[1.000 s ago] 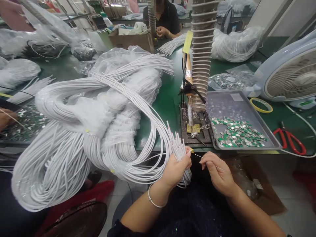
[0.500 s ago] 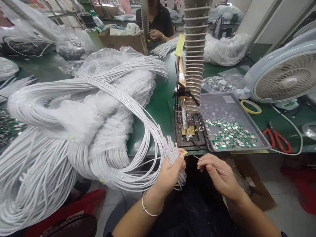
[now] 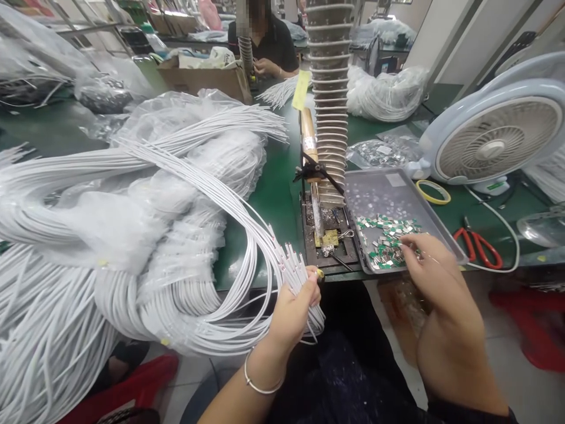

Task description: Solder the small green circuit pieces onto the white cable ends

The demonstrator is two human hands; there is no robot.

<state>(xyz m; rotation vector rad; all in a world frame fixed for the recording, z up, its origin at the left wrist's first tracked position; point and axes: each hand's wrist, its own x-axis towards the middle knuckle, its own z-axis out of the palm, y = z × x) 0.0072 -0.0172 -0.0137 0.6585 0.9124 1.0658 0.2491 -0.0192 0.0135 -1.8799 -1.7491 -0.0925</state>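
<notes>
My left hand is closed around a bundle of white cables, near their cut ends with small reddish tips. A small yellow piece shows beside its fingertips. My right hand reaches over the grey tray, its thumb and fingertips pinched together at the small green-and-silver connector pieces. A thin strand that looks like solder wire lies across that hand; whether a piece is also between the fingertips is hidden. Between the hands, a wooden-handled soldering iron points down at a dark metal stand.
A ribbed hose hangs behind the iron. Right of the tray are yellow tape, red-handled pliers and a fan. More bagged cables cover the left side. Across the table sits a person beside a cardboard box.
My right hand has moved right and forward, from beside the cable ends to the pieces in the tray. My left hand keeps its hold on the cables. The view has shifted slightly right.
</notes>
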